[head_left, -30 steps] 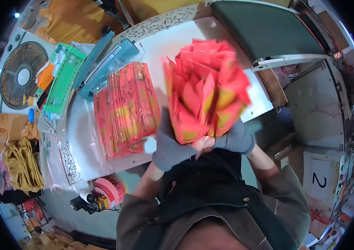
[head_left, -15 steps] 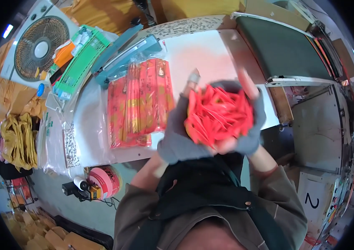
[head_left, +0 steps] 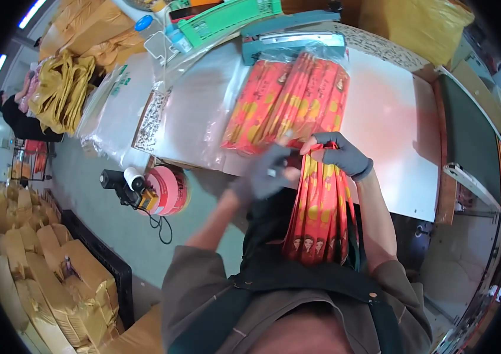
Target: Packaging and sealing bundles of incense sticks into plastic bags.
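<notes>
A bundle of long, narrow red packets (head_left: 320,206) with yellow shapes and small printed figures hangs down in front of my apron. My right hand (head_left: 339,156), in a grey fingerless glove, is closed round its top end. Just left of that end is my left hand (head_left: 265,171), gloved alike and blurred by motion. Its thumb and forefinger are apart, and nothing shows between them. On the table beyond lie red packets in clear plastic bags (head_left: 303,97), side by side.
Clear plastic bags (head_left: 197,112) cover the table's left part. A blue-grey device (head_left: 298,44) and a green basket (head_left: 227,23) stand behind the packets. A dark green belt (head_left: 475,118) is at the right. Pink tape rolls (head_left: 168,189) sit below the table's front edge; wrapped cartons (head_left: 56,265) are stacked lower left.
The view has swung left. The packet bundle, earlier cupped end-on in both hands, now hangs lengthwise from my right hand. My left hand has come off it to the left.
</notes>
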A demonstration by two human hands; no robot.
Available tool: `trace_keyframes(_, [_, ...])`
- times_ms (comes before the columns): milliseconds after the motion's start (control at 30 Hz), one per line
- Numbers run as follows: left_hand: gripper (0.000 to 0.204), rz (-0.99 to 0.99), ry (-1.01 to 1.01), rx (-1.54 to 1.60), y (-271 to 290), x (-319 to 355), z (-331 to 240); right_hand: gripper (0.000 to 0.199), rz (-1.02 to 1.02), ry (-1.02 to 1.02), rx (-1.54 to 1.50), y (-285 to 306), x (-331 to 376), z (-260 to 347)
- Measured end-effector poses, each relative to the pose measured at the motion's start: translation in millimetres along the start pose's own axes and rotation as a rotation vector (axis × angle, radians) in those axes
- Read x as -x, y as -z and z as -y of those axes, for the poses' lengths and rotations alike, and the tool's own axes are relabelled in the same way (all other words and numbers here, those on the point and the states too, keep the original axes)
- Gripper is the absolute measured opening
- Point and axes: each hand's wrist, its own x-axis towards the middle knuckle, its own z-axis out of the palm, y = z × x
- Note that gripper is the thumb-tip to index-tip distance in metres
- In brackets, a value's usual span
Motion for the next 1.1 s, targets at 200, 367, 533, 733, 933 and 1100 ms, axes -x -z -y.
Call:
trace_keyframes(200, [0.027, -0.568, 0.348, -0.84, 205.1, 42.1, 96.4, 0.027, 0.017, -0.01, -0.002, -10.5, -14.9, 0.2])
trace_keyframes(367, [0.024, -0.526, 0.264, -0.831, 235.3, 41.9, 146.3, 0.025, 0.021, -0.009, 0.014, -6.9, -18.5, -1.3])
trace_keyframes(533, [0.019, -0.441, 0.307, -0.676, 240.1, 35.5, 144.0, 0.026, -0.01, -0.04, 0.002, -6.0, -12.9, -5.3])
trace_keyframes(733, [0.019, -0.608, 0.339, -0.669, 234.1, 32.1, 142.3, 0.026, -0.021, -0.032, -0.001, -8.7, -9.1, -5.6])
trace_keyframes(933, [0.026, -0.552, 0.271, -0.622, 204.5, 35.4, 119.2, 0.025, -0.081, 0.005, 0.052, -6.1, 0.3, -6.5])
trace_keyframes(1100, [0.029, -0.741, 0.102, -0.838, 209.2, 47.7, 156.4, 0.025, -0.066, 0.032, 0.023, -15.7, -1.5, 2.4])
